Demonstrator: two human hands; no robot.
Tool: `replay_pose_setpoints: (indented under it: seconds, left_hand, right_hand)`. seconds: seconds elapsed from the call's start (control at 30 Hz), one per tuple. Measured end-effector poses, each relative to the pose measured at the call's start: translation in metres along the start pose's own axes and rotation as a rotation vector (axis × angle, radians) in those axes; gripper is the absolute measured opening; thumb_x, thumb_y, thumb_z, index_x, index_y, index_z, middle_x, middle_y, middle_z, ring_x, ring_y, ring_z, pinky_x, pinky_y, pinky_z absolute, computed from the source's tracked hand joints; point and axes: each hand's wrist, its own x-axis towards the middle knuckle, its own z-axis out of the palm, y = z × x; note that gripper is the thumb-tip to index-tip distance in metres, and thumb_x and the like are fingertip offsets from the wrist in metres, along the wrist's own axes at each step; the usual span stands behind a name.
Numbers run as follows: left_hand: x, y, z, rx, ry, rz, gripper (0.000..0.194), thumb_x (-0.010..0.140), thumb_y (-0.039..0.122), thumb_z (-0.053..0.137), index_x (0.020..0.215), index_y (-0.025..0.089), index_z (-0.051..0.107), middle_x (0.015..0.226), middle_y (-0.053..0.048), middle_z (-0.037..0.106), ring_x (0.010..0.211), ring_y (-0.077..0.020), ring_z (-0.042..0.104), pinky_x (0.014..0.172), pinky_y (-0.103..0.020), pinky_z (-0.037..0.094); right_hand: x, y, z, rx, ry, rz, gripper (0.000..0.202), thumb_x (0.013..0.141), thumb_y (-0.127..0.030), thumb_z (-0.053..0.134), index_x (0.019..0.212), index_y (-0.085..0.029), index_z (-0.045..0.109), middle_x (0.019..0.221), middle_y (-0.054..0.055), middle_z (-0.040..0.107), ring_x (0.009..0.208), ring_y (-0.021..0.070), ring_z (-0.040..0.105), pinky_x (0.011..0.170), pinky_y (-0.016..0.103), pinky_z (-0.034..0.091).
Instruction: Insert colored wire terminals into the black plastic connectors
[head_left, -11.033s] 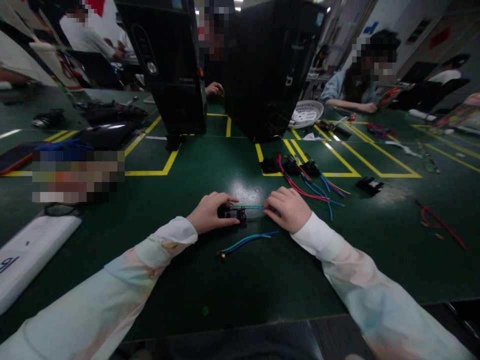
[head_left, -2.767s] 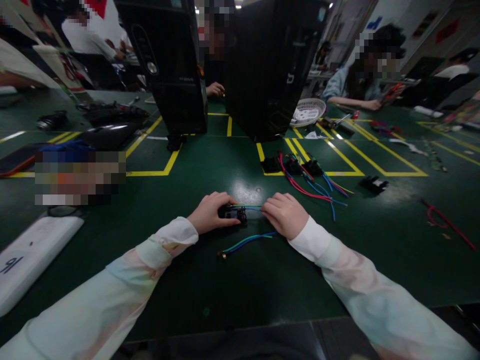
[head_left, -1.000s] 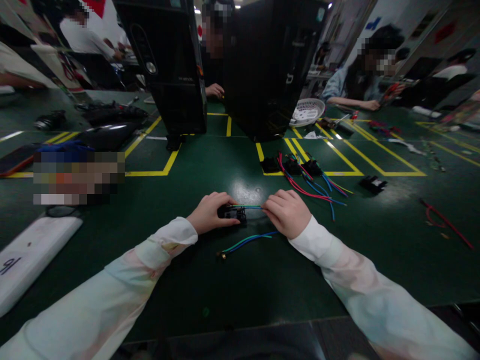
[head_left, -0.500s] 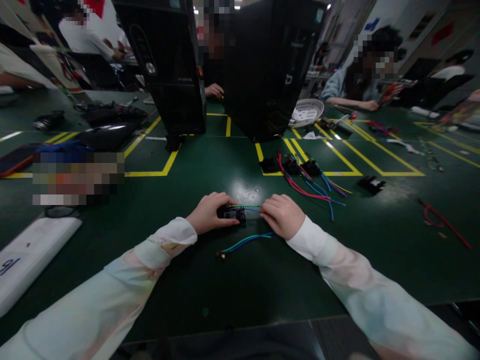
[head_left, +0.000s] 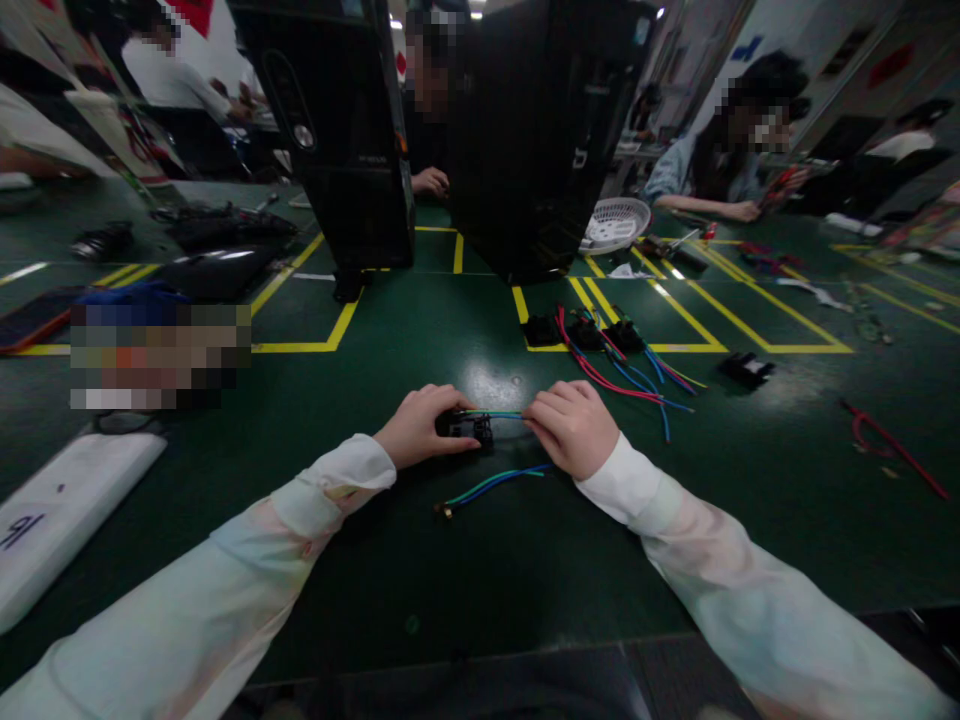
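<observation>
My left hand (head_left: 420,426) is closed around a small black plastic housing (head_left: 480,430), thumb at its near side and fingers at its far side. From the housing, green and blue wires (head_left: 501,414) run right to my right hand (head_left: 574,425), whose fingers pinch their ends. Just in front of both hands, a separate pair of blue and green wires (head_left: 491,484) with brass-coloured terminals lies on the green table (head_left: 420,570).
Several black housings (head_left: 585,332) with red, blue and green wires sit beyond my right hand, near another black part (head_left: 747,368). Two tall black computer cases (head_left: 540,150) stand behind. A red wire (head_left: 892,450) lies right, a white box (head_left: 75,520) left. People sit around.
The wires between my hands have drawn closer together and look straighter. My right hand has shifted slightly to the right and up; my left hand keeps its hold on the housing.
</observation>
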Motion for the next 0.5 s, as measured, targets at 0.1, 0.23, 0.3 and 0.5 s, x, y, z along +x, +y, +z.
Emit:
replay_pose_setpoints:
  seconds: [0.1, 0.23, 0.3, 0.5]
  left_hand:
    - [0.0003, -0.0004, 0.0002, 0.007, 0.005, -0.003, 0.040, 0.070, 0.050, 0.064, 0.098, 0.021, 0.059, 0.093, -0.003, 0.059, 0.087, -0.0208, 0.051, 0.075, -0.033, 0.036]
    - [0.0008, -0.0003, 0.0004, 0.004, 0.005, 0.000, 0.041, 0.070, 0.050, 0.064, 0.098, 0.021, 0.059, 0.094, -0.002, 0.059, 0.087, -0.0205, 0.051, 0.075, -0.033, 0.036]
    - [0.0007, 0.0003, 0.0000, 0.004, -0.001, 0.005, 0.040, 0.070, 0.050, 0.064, 0.098, 0.021, 0.059, 0.093, -0.002, 0.059, 0.086, -0.0203, 0.051, 0.075, -0.033, 0.036]
    - [0.0000, 0.0020, -0.0013, 0.008, -0.002, -0.014, 0.041, 0.070, 0.051, 0.063, 0.098, 0.021, 0.059, 0.094, -0.003, 0.059, 0.087, -0.0209, 0.050, 0.075, -0.032, 0.035]
  right_hand:
    - [0.0000, 0.0004, 0.0009, 0.017, -0.026, -0.017, 0.020, 0.089, -0.024, 0.042, 0.078, -0.017, 0.057, 0.074, 0.003, 0.060, 0.077, 0.0163, 0.044, 0.071, 0.031, 0.025]
    - [0.0005, 0.0007, -0.0014, 0.017, 0.006, 0.003, 0.021, 0.090, -0.025, 0.041, 0.080, -0.018, 0.058, 0.075, 0.003, 0.061, 0.079, 0.0165, 0.045, 0.074, 0.032, 0.025]
    - [0.0007, 0.0010, -0.0026, 0.043, -0.005, -0.021, 0.021, 0.089, -0.025, 0.041, 0.079, -0.018, 0.058, 0.075, 0.002, 0.061, 0.079, 0.0165, 0.045, 0.073, 0.032, 0.025]
    - [0.0006, 0.0031, -0.0007, 0.063, -0.026, 0.048, 0.021, 0.089, -0.026, 0.042, 0.079, -0.018, 0.058, 0.076, 0.003, 0.062, 0.079, 0.0172, 0.045, 0.073, 0.032, 0.025]
